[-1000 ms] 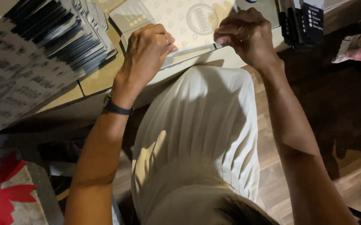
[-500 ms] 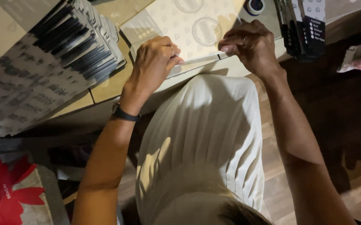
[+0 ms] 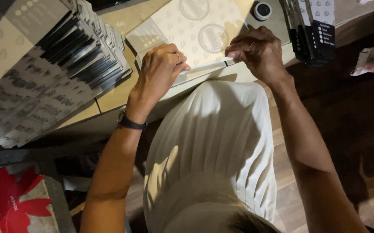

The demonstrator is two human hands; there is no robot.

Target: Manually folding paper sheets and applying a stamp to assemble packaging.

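Observation:
A flat cream printed cardboard box blank [image 3: 195, 30] with round emblems lies on the table's near edge. My left hand [image 3: 159, 71] presses on its near edge, fingers curled around the folded flap [image 3: 204, 67]. My right hand [image 3: 258, 51] pinches the same white flap at its right end. A ring shows on each hand, and a dark band circles my left wrist. My pale pleated skirt [image 3: 213, 151] fills the middle below the table.
A tall stack of flattened printed boxes [image 3: 44, 64] leans at the left. A black and white pack of boxes [image 3: 314, 30] stands at the right, a tape roll [image 3: 262, 11] beside it. A red printed bag [image 3: 16, 203] lies low left; wood floor at right.
The view has shifted so the table sits lower in frame. Both hands keep hold of the flap, the right hand sliding slightly right along it.

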